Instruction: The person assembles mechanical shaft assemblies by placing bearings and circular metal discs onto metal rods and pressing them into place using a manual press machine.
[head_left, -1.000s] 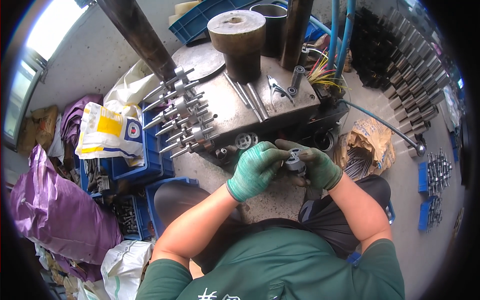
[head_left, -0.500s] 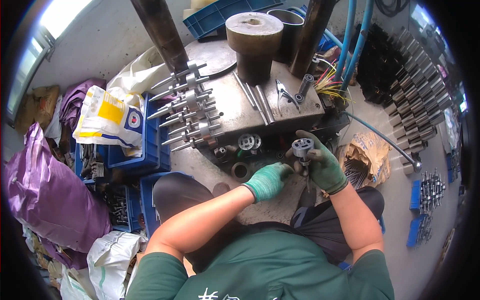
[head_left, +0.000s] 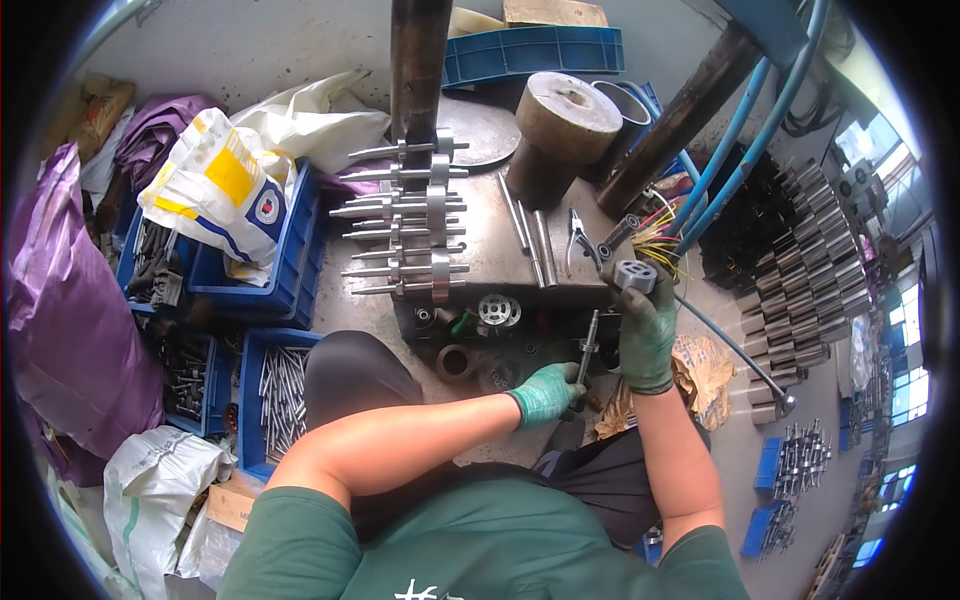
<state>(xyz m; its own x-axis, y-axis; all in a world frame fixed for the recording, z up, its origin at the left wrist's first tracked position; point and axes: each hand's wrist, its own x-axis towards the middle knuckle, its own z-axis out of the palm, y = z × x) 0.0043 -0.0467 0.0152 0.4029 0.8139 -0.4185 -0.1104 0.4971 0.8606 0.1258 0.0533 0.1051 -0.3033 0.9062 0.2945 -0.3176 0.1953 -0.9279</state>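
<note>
Both my hands wear green knit gloves. My left hand (head_left: 548, 394) is closed round the lower part of a slim stepped metal shaft (head_left: 590, 345), which points up and slightly tilted. To its right, my right hand (head_left: 648, 340) is raised higher and grips a round silver metal disc with openings in it (head_left: 636, 276), held by its fingertips near the press table's front edge. Shaft and disc are apart. A similar round disc with cut-outs (head_left: 495, 311) sits below the table edge, left of the shaft.
On the metal table (head_left: 470, 240) lie several shafts with discs (head_left: 438, 215), loose rods (head_left: 543, 245), pliers (head_left: 577, 240) and a heavy cylinder (head_left: 565, 105). A blue bin of rods (head_left: 280, 395) stands left of my knee. Stacked metal cylinders (head_left: 800, 270) and a blue hose lie right.
The disc and shaft, together at my right hand before, are now separate. My right hand has lifted the disc up and right; my left hand now holds the shaft. The view has turned.
</note>
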